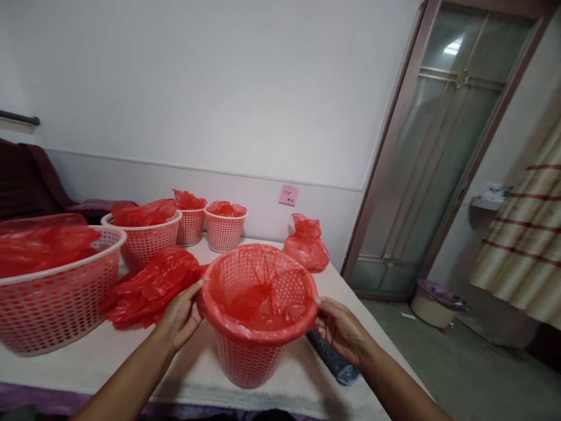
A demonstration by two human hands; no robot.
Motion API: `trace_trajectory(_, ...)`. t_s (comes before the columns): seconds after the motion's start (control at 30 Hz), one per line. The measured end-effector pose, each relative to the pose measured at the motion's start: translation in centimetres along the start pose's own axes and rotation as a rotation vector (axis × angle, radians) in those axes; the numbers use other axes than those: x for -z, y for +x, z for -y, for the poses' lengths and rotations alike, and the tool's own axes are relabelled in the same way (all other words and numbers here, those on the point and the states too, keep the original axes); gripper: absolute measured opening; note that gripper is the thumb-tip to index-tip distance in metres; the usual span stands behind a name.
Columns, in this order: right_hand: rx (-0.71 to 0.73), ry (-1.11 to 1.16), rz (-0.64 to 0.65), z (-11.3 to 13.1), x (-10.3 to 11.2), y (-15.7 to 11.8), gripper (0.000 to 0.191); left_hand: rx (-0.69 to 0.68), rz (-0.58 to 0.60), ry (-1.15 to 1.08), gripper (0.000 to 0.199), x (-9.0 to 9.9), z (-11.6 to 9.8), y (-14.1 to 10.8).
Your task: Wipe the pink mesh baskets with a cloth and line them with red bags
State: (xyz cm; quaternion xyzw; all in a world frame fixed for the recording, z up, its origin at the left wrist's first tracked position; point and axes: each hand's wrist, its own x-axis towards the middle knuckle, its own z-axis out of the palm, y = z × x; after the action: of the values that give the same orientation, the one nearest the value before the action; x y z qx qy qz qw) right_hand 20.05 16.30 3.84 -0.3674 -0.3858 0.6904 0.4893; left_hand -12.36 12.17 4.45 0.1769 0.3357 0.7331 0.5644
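Note:
A perforated plastic basket [249,359] is in front of me, tilted a little toward me. Its inside is lined with a red plastic bag [245,298], and the bag's edge is folded over the rim all round. My left hand [182,316] grips the rim on the left side, thumb on top. On the opposite side my right hand [339,327] pinches the rim between thumb and fingers. A crumpled heap of red plastic bags [153,286] lies beside my left hand. Under my right hand is a dark roll [335,359], partly hidden.
Large baskets [56,310] with red bags stand at left; two smaller baskets [225,231] are near the wall. A bulging red bag [307,242] sits at the table's [193,374] far right corner. A pink note [288,195] is on the wall. A bin [433,304] stands on the floor.

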Motion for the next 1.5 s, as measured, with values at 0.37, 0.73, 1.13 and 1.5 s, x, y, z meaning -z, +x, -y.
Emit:
trace_trajectory(0.37, 0.076, 0.033, -0.188, 2.5, 2.2, 0.7, 0.005, -0.008, 0.056, -0.049, 0.011, -2.6, 4.7, -6.5)
trace_trajectory(0.73, 0.004, -0.002, -0.188, -0.9, -0.5, -6.7, 0.034, 0.069, 0.079, -0.166, 0.034, -3.7, 7.3, -10.0)
trace_trajectory(1.13, 0.007, 0.094, -0.181, -0.8, -1.6, -5.5, 0.034, 0.192, 0.028, -0.087, 0.051, -4.5, 11.8, -10.3)
trace_trajectory(1.5, 0.007, 0.106, -0.201, -1.0, -1.0, -5.0, 0.035, 0.188, -0.01, -0.227, 0.031, -2.3, 10.6, -9.8)
